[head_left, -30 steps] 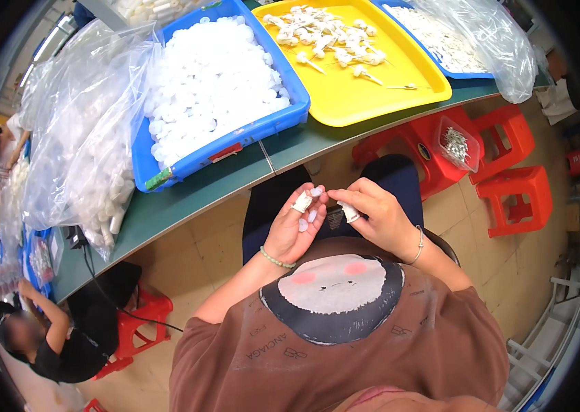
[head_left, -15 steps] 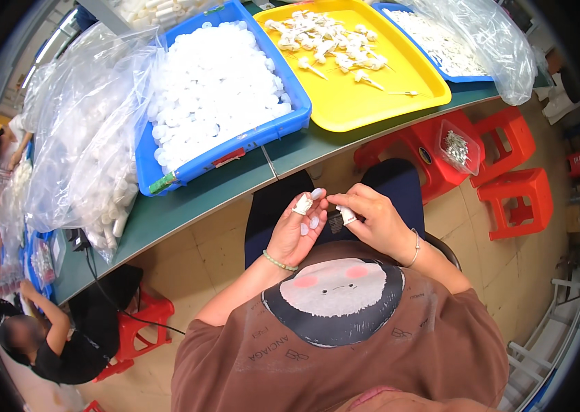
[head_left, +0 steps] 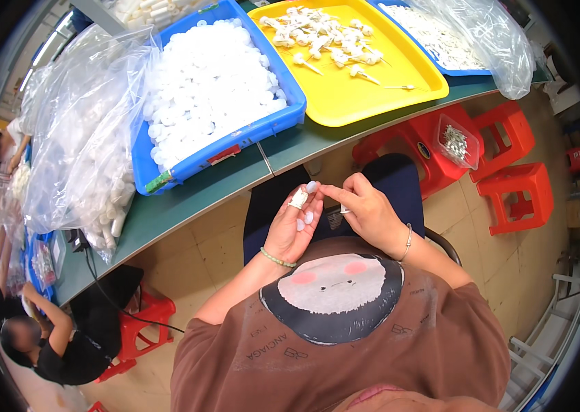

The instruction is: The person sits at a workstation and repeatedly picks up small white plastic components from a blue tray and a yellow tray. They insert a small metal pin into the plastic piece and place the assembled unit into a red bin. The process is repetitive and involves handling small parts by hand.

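Green table point(head_left: 187, 206) — blue tray point(head_left: 283, 120), yellow tray point(head_left: 434, 86)

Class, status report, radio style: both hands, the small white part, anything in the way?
Left hand pinching small white part at fingertips. Right hand meeting it, thumb and forefinger closed. Both over lap, short of green table. Nothing between hands.

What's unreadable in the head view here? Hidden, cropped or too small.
- Small white piece at the left hand fingertips: too small in the head view to tell its shape.
- What the right hand pinches: covered by its own fingers.
- White parts in the blue bin: merge into one mass.
- Plastic bags at left: contents blurred by film and fisheye rim.
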`<state>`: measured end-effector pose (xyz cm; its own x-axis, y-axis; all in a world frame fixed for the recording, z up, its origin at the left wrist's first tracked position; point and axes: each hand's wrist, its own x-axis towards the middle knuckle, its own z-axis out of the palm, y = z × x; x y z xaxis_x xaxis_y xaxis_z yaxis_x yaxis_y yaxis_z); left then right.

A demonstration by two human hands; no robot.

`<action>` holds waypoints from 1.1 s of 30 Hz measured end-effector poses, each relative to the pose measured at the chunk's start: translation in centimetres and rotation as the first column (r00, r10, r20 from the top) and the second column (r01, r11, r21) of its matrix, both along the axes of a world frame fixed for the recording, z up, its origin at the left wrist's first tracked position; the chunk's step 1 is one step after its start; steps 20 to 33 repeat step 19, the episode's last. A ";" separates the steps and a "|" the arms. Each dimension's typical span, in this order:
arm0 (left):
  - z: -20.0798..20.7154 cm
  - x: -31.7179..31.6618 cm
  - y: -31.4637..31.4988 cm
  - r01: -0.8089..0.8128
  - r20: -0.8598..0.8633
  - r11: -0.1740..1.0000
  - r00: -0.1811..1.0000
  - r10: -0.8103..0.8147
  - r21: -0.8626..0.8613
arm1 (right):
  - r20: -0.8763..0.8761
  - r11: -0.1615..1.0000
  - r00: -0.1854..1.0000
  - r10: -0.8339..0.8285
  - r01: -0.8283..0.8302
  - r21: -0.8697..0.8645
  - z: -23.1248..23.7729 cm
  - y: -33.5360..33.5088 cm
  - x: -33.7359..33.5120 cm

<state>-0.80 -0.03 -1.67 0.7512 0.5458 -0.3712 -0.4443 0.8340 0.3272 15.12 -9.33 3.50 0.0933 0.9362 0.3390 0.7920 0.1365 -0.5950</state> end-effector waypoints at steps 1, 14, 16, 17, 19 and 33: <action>0.0 0.1 0.0 -0.006 -0.004 1.000 1.000 0.006 0.001 | 0.044 1.000 0.999 -0.009 0.009 0.001 0.1 0.1 -0.1; 0.2 0.2 -0.1 0.039 -0.031 0.999 0.999 -0.038 0.026 | 0.074 0.971 0.991 -0.108 0.089 0.220 -0.4 1.1 0.1; 0.0 0.1 0.0 0.051 -0.039 0.999 0.998 -0.051 0.003 | 0.018 0.972 0.996 -0.084 0.078 0.220 -0.2 1.1 0.1; -0.2 0.1 0.0 0.078 0.006 0.997 0.997 -0.078 -0.017 | -0.063 0.980 0.995 -0.072 0.082 0.181 -0.1 1.1 0.0; -1.1 -0.1 0.1 0.135 0.098 0.989 0.987 -0.129 -0.056 | -0.226 0.991 0.973 -0.056 0.080 0.102 0.1 1.0 -0.5; -1.1 -0.1 0.1 0.135 0.098 0.989 0.987 -0.129 -0.056 | -0.226 0.991 0.973 -0.056 0.080 0.102 0.1 1.0 -0.5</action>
